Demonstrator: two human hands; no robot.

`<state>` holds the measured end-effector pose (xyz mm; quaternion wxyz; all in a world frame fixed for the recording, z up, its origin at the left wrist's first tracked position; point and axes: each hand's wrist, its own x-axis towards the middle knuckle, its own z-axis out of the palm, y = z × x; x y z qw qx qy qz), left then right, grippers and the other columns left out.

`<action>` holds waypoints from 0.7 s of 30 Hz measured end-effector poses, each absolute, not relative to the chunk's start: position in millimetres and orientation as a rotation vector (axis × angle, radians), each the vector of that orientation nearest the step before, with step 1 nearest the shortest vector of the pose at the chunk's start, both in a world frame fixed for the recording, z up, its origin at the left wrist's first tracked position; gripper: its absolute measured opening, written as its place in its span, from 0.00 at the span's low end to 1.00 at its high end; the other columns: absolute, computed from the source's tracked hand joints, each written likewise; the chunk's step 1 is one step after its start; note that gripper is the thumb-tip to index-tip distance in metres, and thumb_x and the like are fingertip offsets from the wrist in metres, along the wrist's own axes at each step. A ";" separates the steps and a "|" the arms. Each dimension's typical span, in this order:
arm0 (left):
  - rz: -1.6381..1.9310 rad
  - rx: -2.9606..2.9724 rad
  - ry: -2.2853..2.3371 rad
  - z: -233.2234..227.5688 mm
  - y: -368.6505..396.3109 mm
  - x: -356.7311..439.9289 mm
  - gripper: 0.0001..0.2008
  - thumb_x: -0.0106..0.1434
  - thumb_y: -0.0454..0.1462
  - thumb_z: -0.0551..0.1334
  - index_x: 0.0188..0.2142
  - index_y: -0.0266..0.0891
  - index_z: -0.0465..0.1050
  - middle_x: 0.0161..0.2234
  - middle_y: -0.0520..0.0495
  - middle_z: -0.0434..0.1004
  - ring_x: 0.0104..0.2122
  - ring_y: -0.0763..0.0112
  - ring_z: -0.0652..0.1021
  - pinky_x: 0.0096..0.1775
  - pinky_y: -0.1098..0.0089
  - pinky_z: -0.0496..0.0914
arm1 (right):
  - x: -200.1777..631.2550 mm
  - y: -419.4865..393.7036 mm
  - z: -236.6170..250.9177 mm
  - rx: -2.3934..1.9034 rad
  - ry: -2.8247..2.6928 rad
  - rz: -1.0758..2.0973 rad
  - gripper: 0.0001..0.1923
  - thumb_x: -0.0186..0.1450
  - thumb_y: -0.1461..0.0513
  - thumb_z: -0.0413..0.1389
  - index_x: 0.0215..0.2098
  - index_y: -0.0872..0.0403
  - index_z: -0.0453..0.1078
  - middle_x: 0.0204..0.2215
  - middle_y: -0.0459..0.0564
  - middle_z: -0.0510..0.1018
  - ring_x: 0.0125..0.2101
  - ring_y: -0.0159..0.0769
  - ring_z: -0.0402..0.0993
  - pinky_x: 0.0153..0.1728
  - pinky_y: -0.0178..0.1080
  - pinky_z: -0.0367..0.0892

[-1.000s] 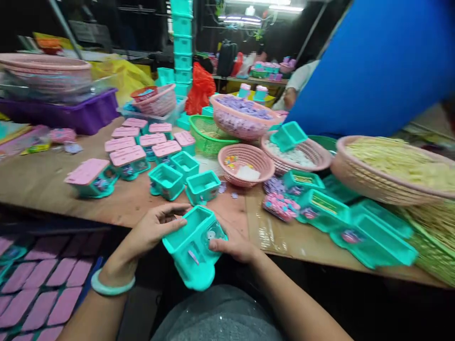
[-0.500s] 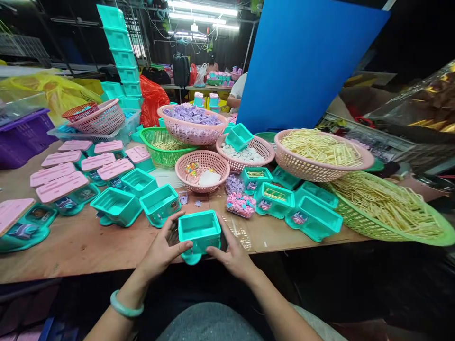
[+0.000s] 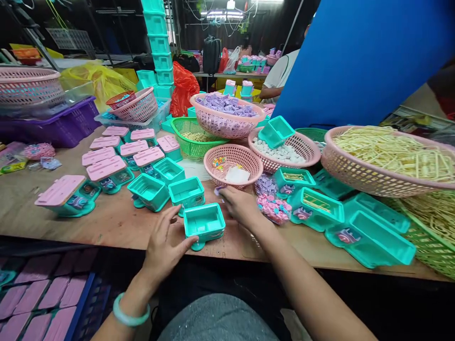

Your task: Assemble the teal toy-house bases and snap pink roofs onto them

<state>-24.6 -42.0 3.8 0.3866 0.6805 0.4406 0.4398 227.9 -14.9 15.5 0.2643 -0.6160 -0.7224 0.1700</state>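
Note:
A teal plastic box [image 3: 204, 232], open at the top, sits near the table's front edge. My left hand [image 3: 163, 244] curves around its left end with fingers apart. The thumb lies against the near left corner, and the index fingertip looks clear of the wall. Beyond the box, my right hand [image 3: 240, 206] is closed, its fingertips pinching a small purple plastic piece [image 3: 218, 190] at table level, in front of a pink basket [image 3: 232, 150]. Three more open teal boxes stand behind and left of my left hand, the nearest teal box [image 3: 186, 192] close to its fingers.
Pink-lidded teal boxes [image 3: 106, 168] stand at left. Baskets hold purple pieces [image 3: 227, 104], white lumps [image 3: 284, 151] and pale yellow sticks [image 3: 394, 149]. At right are teal boxes [image 3: 316, 206] and a pack of pink pieces [image 3: 273, 206]. A blue panel [image 3: 355, 61] rises behind; a co-worker's sleeve [image 3: 282, 68] shows beside it.
My right hand has let go of the teal box and reached forward to the small purple piece. My left hand has loosened and sits at the box's left end. The view has turned left.

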 end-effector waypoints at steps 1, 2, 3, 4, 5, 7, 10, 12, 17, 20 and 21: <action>1.221 1.798 1.144 15.6 -44.5 -20.9 0.27 0.57 0.42 0.74 0.56 0.46 0.74 0.54 0.42 0.75 0.51 0.56 0.77 0.53 0.58 0.73 | 230.7 -30.2 22.1 -1.581 -1.871 0.525 0.12 0.75 0.62 0.48 0.49 0.52 0.73 0.47 0.55 0.79 0.45 0.40 0.77 0.45 0.41 0.72; 1.280 1.817 1.091 28.8 -45.6 -15.6 0.21 0.60 0.41 0.71 0.53 0.46 0.76 0.50 0.43 0.76 0.47 0.60 0.77 0.49 0.61 0.73 | 232.8 -44.7 29.5 -1.446 -1.770 0.675 0.12 0.75 0.59 0.48 0.49 0.51 0.72 0.44 0.53 0.79 0.41 0.37 0.76 0.41 0.39 0.73; 1.244 1.788 0.992 42.1 -45.3 -8.8 0.18 0.63 0.42 0.69 0.53 0.46 0.77 0.48 0.44 0.77 0.43 0.63 0.78 0.46 0.64 0.74 | 233.6 -57.2 37.0 -1.295 -1.672 0.869 0.12 0.75 0.55 0.49 0.47 0.51 0.71 0.40 0.50 0.78 0.36 0.35 0.75 0.36 0.36 0.73; 1.130 1.725 0.867 54.1 -43.9 -0.9 0.17 0.65 0.43 0.67 0.53 0.45 0.78 0.47 0.44 0.78 0.41 0.65 0.78 0.44 0.65 0.74 | 232.8 -66.9 44.0 -1.139 -1.574 1.081 0.13 0.74 0.52 0.51 0.45 0.51 0.71 0.36 0.48 0.76 0.31 0.32 0.72 0.30 0.34 0.71; 1.008 1.646 0.753 63.8 -41.8 7.3 0.15 0.66 0.44 0.66 0.50 0.43 0.79 0.44 0.43 0.79 0.40 0.65 0.79 0.43 0.66 0.75 | 230.4 -73.7 49.6 -1.006 -1.485 1.280 0.14 0.72 0.50 0.54 0.42 0.52 0.72 0.33 0.45 0.73 0.27 0.30 0.70 0.27 0.32 0.69; 0.865 1.455 0.633 73.5 -37.7 22.2 0.15 0.64 0.46 0.68 0.45 0.40 0.80 0.40 0.44 0.80 0.38 0.65 0.79 0.41 0.66 0.75 | 221.3 -80.4 55.2 -0.890 -1.359 1.522 0.15 0.69 0.49 0.58 0.40 0.52 0.72 0.28 0.42 0.70 0.24 0.27 0.66 0.23 0.31 0.67; 0.908 1.225 0.689 67.3 -35.6 35.0 0.14 0.59 0.44 0.72 0.39 0.38 0.78 0.31 0.49 0.79 0.30 0.71 0.77 0.34 0.71 0.73 | 201.0 -84.4 51.8 -1.012 -1.184 1.382 0.15 0.67 0.50 0.61 0.45 0.52 0.73 0.28 0.42 0.73 0.24 0.28 0.70 0.25 0.32 0.70; 1.020 1.143 0.770 59.0 -37.3 37.8 0.13 0.58 0.43 0.74 0.33 0.38 0.76 0.28 0.52 0.76 0.27 0.75 0.75 0.31 0.74 0.71 | 186.5 -89.0 46.8 -1.144 -1.140 1.037 0.18 0.65 0.52 0.64 0.49 0.50 0.72 0.32 0.45 0.76 0.29 0.32 0.75 0.31 0.36 0.75; 1.077 1.324 0.760 57.7 -48.1 34.1 0.08 0.65 0.41 0.67 0.34 0.39 0.76 0.33 0.50 0.78 0.35 0.70 0.78 0.39 0.70 0.73 | 171.1 -99.2 43.0 -1.265 -1.356 0.575 0.13 0.64 0.58 0.64 0.47 0.49 0.74 0.39 0.50 0.80 0.38 0.38 0.79 0.42 0.42 0.78; 1.145 1.696 0.831 54.4 -53.1 16.4 0.06 0.68 0.39 0.63 0.41 0.40 0.77 0.38 0.47 0.80 0.40 0.66 0.79 0.45 0.66 0.73 | 181.5 -101.3 38.9 -1.259 -1.322 0.692 0.12 0.65 0.58 0.62 0.47 0.50 0.74 0.40 0.50 0.81 0.38 0.38 0.80 0.42 0.41 0.79; 1.213 1.818 0.893 48.7 -53.4 7.4 0.07 0.68 0.37 0.63 0.44 0.41 0.77 0.40 0.46 0.80 0.42 0.65 0.79 0.47 0.64 0.73 | 186.5 -102.9 35.2 -1.277 -1.292 0.708 0.13 0.65 0.57 0.63 0.47 0.50 0.74 0.40 0.50 0.82 0.38 0.38 0.80 0.43 0.41 0.78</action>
